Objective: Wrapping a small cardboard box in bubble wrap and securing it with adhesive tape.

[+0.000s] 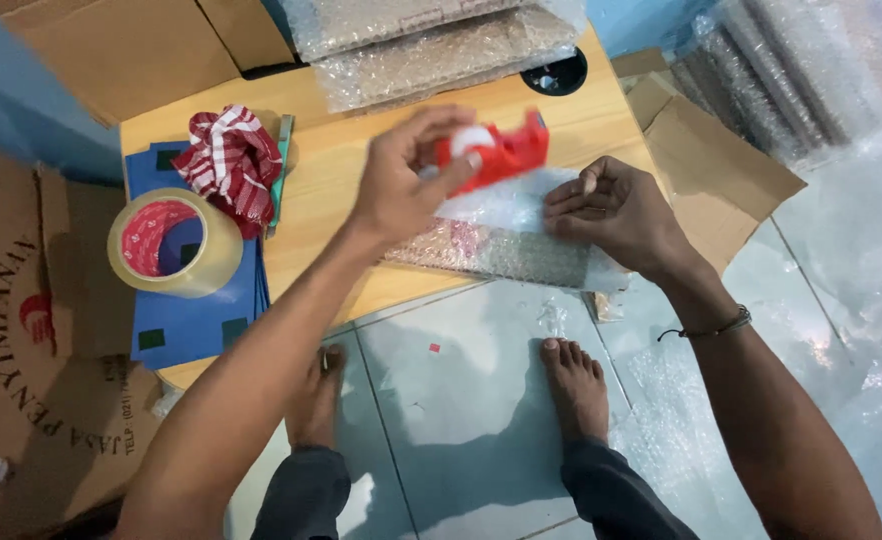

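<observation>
My left hand [406,180] grips a red tape dispenser [501,155] and holds it just above a parcel wrapped in bubble wrap [506,240]. The parcel lies at the front edge of a low wooden table [336,165]. My right hand [616,215] presses flat on the right end of the parcel, fingers together on the wrap. The dispenser is slightly blurred. My bare feet [576,385] stand on the tiled floor below the table edge.
A big roll of clear tape [174,243] sits on blue sheets [196,320] at the table's left, beside a red-and-white checked cloth [233,160]. Bubble-wrapped flat packs [441,45] lie at the back. Cardboard [31,330] lies left, rolls of bubble wrap [801,80] right.
</observation>
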